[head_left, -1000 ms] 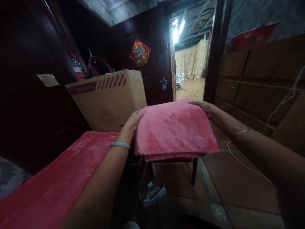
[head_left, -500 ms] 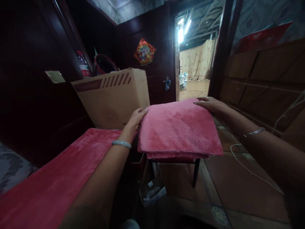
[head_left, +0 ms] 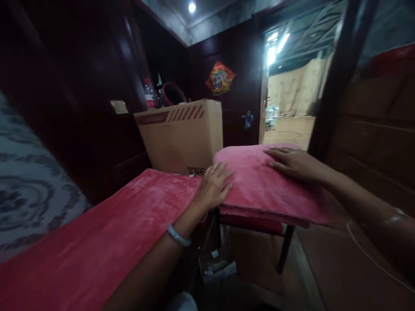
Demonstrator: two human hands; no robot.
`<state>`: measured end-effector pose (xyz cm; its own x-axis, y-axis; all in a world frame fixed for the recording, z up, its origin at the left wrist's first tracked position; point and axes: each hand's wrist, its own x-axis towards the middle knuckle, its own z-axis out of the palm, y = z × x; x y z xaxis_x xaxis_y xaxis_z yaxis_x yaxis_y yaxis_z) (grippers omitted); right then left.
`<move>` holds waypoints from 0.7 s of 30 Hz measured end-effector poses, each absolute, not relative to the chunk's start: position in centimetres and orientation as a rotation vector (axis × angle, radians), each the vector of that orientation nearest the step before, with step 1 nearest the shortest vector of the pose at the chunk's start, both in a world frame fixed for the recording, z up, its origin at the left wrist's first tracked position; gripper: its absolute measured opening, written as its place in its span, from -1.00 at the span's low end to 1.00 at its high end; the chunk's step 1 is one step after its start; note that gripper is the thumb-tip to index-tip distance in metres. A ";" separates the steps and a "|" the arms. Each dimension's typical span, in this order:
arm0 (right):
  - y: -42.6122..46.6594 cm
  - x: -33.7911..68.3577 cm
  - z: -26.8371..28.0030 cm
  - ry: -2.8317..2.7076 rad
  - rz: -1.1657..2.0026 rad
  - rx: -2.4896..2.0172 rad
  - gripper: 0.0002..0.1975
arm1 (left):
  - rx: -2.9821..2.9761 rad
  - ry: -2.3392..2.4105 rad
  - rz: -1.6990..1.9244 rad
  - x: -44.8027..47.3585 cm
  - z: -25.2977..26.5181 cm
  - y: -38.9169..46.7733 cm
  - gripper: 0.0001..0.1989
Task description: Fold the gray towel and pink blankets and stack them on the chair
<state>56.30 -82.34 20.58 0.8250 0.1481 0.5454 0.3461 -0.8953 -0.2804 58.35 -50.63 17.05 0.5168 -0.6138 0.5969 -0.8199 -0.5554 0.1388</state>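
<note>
A pink plush cloth (head_left: 259,185), folded into a thick pad, lies on a stool or chair with a red seat (head_left: 251,222) and dark legs. At its left edge rests my left hand (head_left: 214,185), fingers spread, wearing a pale bangle on the wrist. My right hand (head_left: 290,162) lies flat on the top right part of the cloth, its fingers stretched out. Neither hand grips anything. The underside of the folded cloth is hidden.
To the left stretches a surface covered in pink plush (head_left: 129,224). Behind it stands a cardboard box (head_left: 184,140), with a bottle (head_left: 149,93) near its top. A small open box (head_left: 218,265) sits on the floor. A white cable (head_left: 372,257) crosses the tiles at right.
My view has turned left. My left hand has gone from holding the cloth's edge to lying spread on it; my right hand has moved flat onto the top.
</note>
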 end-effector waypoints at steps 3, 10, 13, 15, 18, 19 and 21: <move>-81.3 54.7 21.0 -0.471 -0.933 -2.561 -0.55 | 2.353 -1.144 0.754 55.7 14.4 -46.6 -0.56; -67.7 48.2 14.8 -0.926 -0.658 -2.131 -0.64 | 2.664 -0.452 0.597 47.6 5.1 -32.0 -0.54; -60.7 48.0 9.3 -1.053 0.162 -2.035 -0.64 | 2.768 0.030 0.554 42.5 2.6 -25.1 -0.53; -56.7 49.0 6.4 -1.020 0.405 -1.927 -0.67 | 2.832 0.329 0.508 38.3 1.9 -21.4 -0.50; -51.6 51.6 3.6 -1.019 0.429 -1.825 -0.66 | 2.893 0.755 0.431 31.3 1.7 -17.7 -0.47; -49.9 52.6 2.9 -1.045 0.381 -1.818 -0.64 | 2.891 0.891 0.424 29.1 1.7 -16.9 -0.46; -46.5 54.6 1.4 -1.119 0.248 -1.838 -0.60 | 2.867 1.134 0.431 25.0 1.6 -16.1 -0.46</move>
